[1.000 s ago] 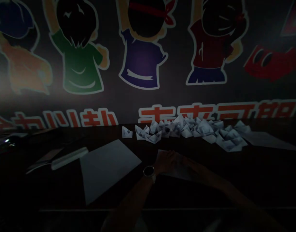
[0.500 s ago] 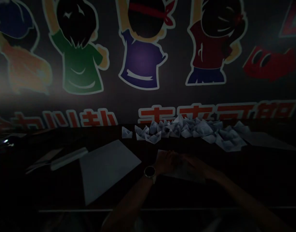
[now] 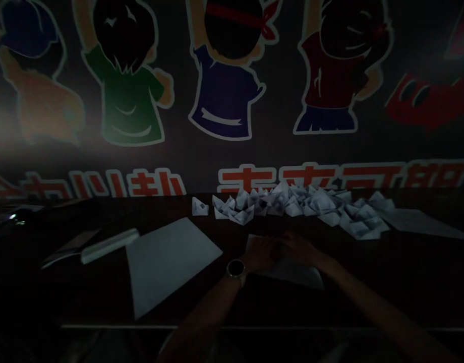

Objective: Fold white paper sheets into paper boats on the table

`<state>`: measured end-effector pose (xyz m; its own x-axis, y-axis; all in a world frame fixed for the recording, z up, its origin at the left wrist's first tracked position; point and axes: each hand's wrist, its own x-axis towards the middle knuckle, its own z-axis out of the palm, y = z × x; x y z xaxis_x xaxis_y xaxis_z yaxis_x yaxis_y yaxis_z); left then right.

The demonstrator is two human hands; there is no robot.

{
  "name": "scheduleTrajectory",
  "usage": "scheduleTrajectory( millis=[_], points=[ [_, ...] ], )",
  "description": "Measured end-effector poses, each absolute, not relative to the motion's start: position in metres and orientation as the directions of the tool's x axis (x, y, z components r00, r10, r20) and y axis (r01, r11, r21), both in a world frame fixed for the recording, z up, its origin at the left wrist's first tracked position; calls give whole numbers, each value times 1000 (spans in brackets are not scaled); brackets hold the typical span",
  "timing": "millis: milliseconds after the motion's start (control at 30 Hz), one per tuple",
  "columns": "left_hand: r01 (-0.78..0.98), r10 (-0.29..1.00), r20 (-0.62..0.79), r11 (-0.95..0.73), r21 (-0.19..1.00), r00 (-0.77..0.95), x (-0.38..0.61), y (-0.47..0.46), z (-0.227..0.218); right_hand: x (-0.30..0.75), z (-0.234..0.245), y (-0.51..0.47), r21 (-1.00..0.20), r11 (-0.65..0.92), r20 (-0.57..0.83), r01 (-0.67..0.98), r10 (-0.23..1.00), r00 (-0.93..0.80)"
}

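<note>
In the dim light a white sheet of paper (image 3: pixel 296 275) lies on the dark table in front of me, partly covered by my hands. My left hand (image 3: pixel 259 253), with a round watch (image 3: pixel 235 268) on its wrist, is closed on the paper's upper left part. Close beside it, my right hand (image 3: pixel 302 250) has its fingers bent onto the paper's upper edge, nearly meeting the left fingers. Shadow hides the fingertips and any crease beneath them. Behind the hands stands a pile of folded paper boats (image 3: pixel 323 201).
A stack of blank white paper (image 3: pixel 171 264) lies to the left, beside a long pale strip-like object (image 3: pixel 110 246). Another flat sheet (image 3: pixel 424 223) rests at the right, near the boats. The table's front edge (image 3: pixel 149 326) runs below my forearms. A painted wall (image 3: pixel 217 156) rises behind.
My right hand's fingers have drawn in and bent more, moving slightly toward my left hand; more of the paper's lower right shows. The view has shifted slightly.
</note>
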<state>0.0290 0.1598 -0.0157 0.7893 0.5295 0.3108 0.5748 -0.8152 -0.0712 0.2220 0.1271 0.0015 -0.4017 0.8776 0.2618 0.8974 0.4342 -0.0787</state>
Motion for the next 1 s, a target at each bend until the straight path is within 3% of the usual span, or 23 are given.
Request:
scheduleTrajectory(
  millis=[333, 800, 1000],
  points=[
    [559, 492, 347, -820, -124, 798, 29, 162, -18, 225, 8, 95, 165, 350, 251, 922, 889, -382],
    [546, 498, 337, -835, -62, 799, 28, 157, -11, 266, -3, 10, 146, 382, 394, 913, 824, -407],
    [662, 595, 353, -743, -102, 722, 29, 148, -3, 270, 7, -3, 190, 327, 445, 926, 812, -378]
  ],
)
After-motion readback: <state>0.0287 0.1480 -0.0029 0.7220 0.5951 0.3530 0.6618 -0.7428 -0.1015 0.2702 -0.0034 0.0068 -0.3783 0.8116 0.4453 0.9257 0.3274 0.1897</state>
